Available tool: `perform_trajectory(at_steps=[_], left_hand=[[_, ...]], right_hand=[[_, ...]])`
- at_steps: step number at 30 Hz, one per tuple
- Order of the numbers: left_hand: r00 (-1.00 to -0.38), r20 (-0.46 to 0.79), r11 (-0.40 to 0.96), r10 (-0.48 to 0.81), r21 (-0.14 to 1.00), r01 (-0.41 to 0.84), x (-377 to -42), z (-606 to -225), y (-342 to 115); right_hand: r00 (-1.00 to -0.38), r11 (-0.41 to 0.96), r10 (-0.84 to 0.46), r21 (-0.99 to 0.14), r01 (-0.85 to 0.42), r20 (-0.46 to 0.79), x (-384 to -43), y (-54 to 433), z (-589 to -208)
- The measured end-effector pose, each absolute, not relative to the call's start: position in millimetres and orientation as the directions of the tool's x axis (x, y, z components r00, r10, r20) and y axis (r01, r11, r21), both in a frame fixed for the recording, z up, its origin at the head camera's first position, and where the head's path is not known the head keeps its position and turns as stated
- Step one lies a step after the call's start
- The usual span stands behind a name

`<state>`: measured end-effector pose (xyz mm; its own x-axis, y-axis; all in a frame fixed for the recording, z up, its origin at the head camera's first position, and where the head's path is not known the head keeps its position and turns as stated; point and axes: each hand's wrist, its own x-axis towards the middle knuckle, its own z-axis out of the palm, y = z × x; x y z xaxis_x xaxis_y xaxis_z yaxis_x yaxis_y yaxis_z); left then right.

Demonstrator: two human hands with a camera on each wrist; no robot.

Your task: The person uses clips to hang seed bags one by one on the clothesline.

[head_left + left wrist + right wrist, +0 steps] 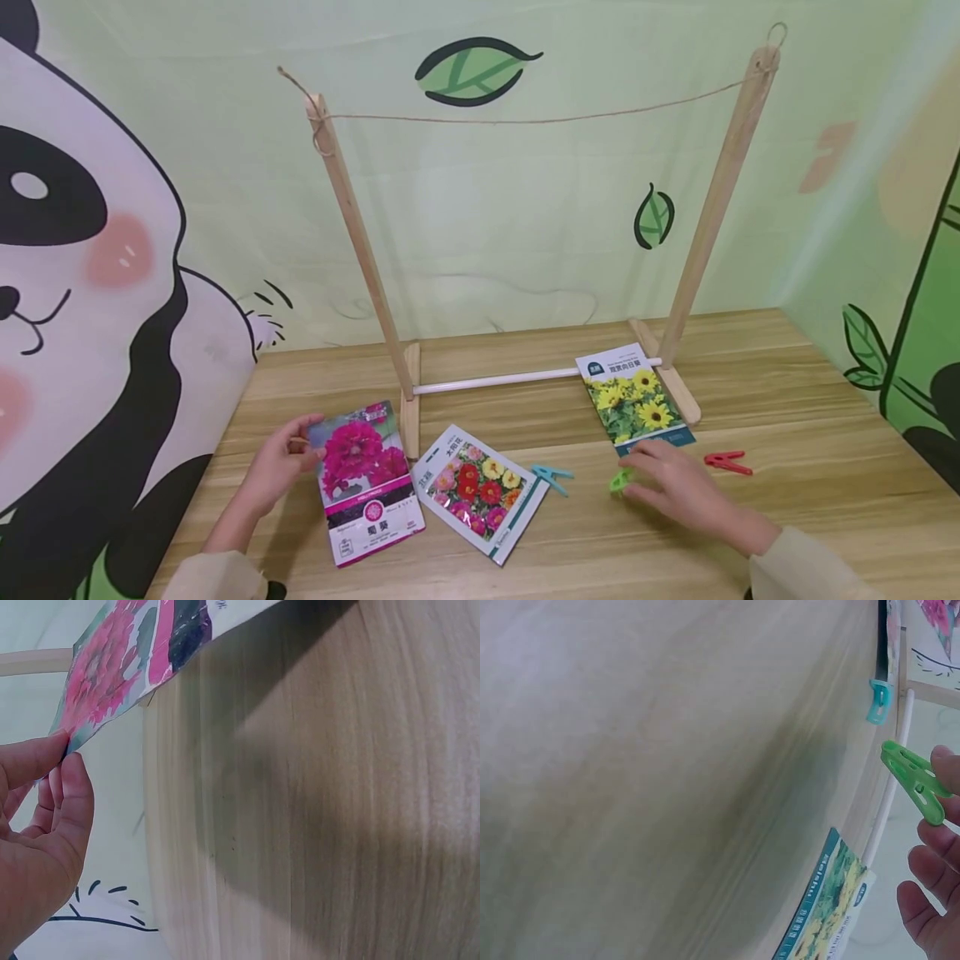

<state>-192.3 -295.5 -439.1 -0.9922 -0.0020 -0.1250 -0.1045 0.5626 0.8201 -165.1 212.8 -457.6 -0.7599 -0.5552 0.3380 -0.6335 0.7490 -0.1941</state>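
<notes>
My left hand [281, 458] pinches the upper left edge of a seed packet with magenta flowers [367, 492], thumb in front and fingers behind, as the left wrist view shows. The packet is raised off the table there. In my right hand [671, 487] a green clothespin [915, 780] is held between thumb and fingers. Just beyond that hand lies a seed packet with yellow flowers [637, 400]. A seed packet with mixed flowers [480, 492] lies between the hands, with a blue clothespin [552, 478] at its right edge. Right of my right hand lies a red clothespin [729, 462].
Behind the packets stands a wooden frame with a left post [360, 242], a right post [716, 208] and a white bottom rod [495, 381]. A thin string [525, 122] hangs between the post tops. Everything stands on a wood-grain table [585, 550] before a printed backdrop.
</notes>
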Motion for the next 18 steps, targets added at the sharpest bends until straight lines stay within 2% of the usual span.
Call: perform_trajectory(at_steps=[7,18], left_hand=[[-0.992,-0.126,0.561,-0.003,0.821,-0.106,-193.1,-437.2,-295.9],[-0.991,-0.134,0.537,0.023,0.838,-0.101,-192.3,-432.2,-295.5]], right_hand=[[-0.712,0.728,-0.561,-0.156,-0.667,0.422,-169.1,211.4,-454.7],[-0.696,0.730,-0.566,-0.124,-0.672,0.442,-174.0,208.9,-450.2]])
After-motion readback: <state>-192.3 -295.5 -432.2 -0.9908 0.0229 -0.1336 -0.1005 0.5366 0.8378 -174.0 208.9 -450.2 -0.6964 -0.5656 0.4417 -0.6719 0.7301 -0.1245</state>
